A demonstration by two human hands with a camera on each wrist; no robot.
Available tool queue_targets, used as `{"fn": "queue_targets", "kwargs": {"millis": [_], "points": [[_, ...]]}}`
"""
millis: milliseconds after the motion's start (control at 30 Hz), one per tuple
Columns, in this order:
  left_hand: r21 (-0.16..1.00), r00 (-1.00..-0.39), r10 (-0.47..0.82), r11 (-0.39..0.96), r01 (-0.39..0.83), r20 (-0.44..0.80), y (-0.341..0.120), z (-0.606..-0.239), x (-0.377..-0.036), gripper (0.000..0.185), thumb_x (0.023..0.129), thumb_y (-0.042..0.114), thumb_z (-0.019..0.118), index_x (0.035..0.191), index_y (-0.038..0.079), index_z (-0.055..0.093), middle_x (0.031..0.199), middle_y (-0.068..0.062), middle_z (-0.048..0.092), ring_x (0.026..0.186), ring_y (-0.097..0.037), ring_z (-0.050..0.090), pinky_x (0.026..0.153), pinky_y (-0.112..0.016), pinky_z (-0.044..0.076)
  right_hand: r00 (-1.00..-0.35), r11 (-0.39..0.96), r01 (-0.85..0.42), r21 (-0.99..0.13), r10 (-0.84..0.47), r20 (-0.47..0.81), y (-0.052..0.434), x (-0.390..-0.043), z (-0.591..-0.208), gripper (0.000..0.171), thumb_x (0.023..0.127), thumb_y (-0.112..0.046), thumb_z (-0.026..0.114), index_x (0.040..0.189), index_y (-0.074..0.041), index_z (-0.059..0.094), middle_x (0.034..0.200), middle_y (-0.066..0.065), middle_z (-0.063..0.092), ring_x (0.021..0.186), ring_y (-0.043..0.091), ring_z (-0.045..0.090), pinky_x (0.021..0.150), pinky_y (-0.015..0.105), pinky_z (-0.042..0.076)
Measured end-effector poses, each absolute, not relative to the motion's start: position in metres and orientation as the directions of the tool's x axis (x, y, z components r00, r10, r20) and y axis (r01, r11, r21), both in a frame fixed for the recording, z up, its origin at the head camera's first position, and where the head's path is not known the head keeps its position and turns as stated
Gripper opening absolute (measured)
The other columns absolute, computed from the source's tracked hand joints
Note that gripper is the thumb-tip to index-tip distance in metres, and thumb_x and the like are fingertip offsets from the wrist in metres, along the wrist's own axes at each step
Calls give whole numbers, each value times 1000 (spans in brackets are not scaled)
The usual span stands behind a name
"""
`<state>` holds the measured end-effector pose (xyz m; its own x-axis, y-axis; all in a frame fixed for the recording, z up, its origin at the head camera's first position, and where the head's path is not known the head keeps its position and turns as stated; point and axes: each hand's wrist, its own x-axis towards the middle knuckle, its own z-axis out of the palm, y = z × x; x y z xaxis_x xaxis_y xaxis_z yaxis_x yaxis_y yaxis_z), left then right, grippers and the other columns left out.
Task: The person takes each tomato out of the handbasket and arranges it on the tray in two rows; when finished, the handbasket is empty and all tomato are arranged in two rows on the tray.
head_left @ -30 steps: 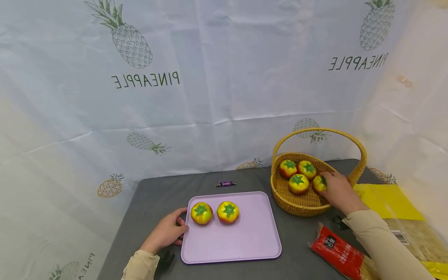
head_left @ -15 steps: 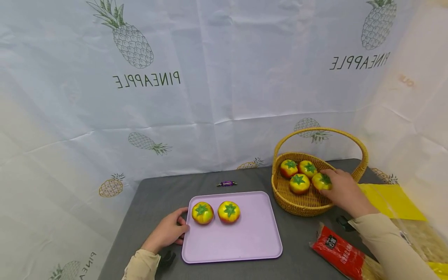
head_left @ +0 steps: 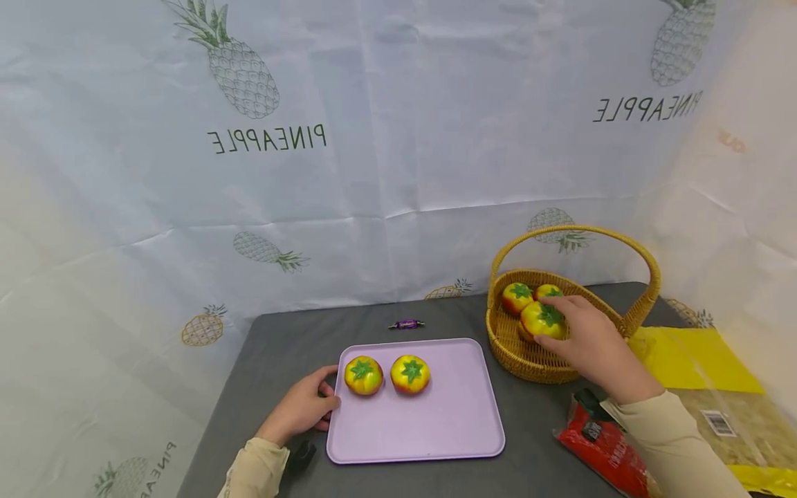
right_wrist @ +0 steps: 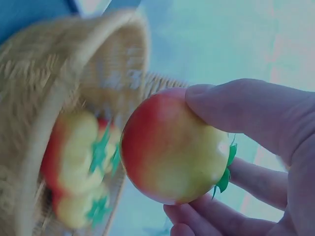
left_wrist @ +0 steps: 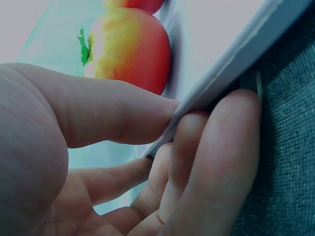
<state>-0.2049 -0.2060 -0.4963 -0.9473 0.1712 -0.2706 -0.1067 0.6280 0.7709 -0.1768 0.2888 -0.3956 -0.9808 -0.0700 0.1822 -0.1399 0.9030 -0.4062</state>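
Backdrop: white sheet [head_left: 398,173], creased, printed with pineapples and mirrored "PINEAPPLE" lettering.
Table: dark grey table [head_left: 280,346], cloth-like top, set against the sheet.
Light: soft, even, yellowish at the edges.

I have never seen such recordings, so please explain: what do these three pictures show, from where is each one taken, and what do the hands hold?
There is no machine here: a person works with two bare hands and wears three cameras. The head view looks down at a grey table. The other two views come from cameras on the wrists, very close to each hand.

On the table lie a lilac tray with two tomatoes on it, a wicker basket with more tomatoes inside, a small purple candy and a red packet.

The left hand pinches the tray's edge, as the left wrist view shows. The right hand holds one tomato above the basket.
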Motion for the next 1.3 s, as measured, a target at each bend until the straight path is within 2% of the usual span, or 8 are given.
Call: {"fn": "queue_targets", "kwargs": {"millis": [233,367,600,1300], "points": [[772,-949,182,629,-90,-258,-204,-496,-208,67,92,8,76,155,5,53,97,-9,60,68,-21,65,56,-37,65,-967,871,-201,-448,-102,235,250,-176,-404,68,90,-27,88,149,-6,61,144,27,61,119,47,67,97,65,60],[770,-947,191,632,-82,-258,-203,-496,-208,67,92,7,75,155,6,53,96,-9,60,69,-21,65,56,-36,65,-965,848,-223,-482,-120,235,229,-176,-414,65,90,-23,88,148,-7,63,143,23,62,123,44,66,101,64,59],[781,-946,204,620,-74,-252,-203,-496,-208,67,92,7,75,155,4,52,96,-9,60,69,-21,65,56,-36,65,-970,818,-224,-530,-137,199,197,-176,-430,63,88,-20,90,145,-11,66,139,17,64,118,35,69,99,58,63],[799,-950,196,595,-82,-243,-209,-502,-204,68,91,6,74,156,3,51,97,-9,60,69,-21,66,55,-37,65,-972,801,-234,-551,-191,135,167,-183,-468,63,85,-22,93,143,-14,69,130,7,67,118,27,68,103,53,61]]}}
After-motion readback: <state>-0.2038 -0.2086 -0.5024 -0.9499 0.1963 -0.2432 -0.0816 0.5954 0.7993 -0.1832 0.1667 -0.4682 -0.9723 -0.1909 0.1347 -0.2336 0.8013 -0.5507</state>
